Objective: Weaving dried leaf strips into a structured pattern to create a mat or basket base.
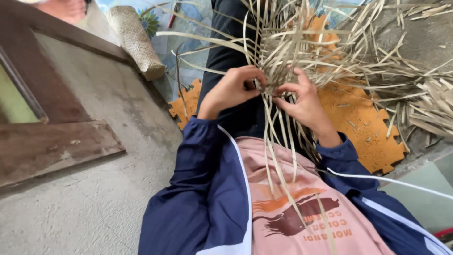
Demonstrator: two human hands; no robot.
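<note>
A half-woven piece of pale dried leaf strips (288, 45) sits in front of me over my dark trousers (226, 52), with loose strips fanning out in all directions. My left hand (232, 89) pinches strips at its lower edge. My right hand (302, 101) grips strips just beside it, fingers curled on them. Several long strips (278, 160) hang down from between the hands across my pink shirt and blue jacket.
An orange foam puzzle mat (363, 127) lies under the work. A pile of loose dried strips (424, 104) rests at the right. A rolled woven mat (137, 40) leans against the concrete wall (94, 94) beside a wooden frame (52, 146).
</note>
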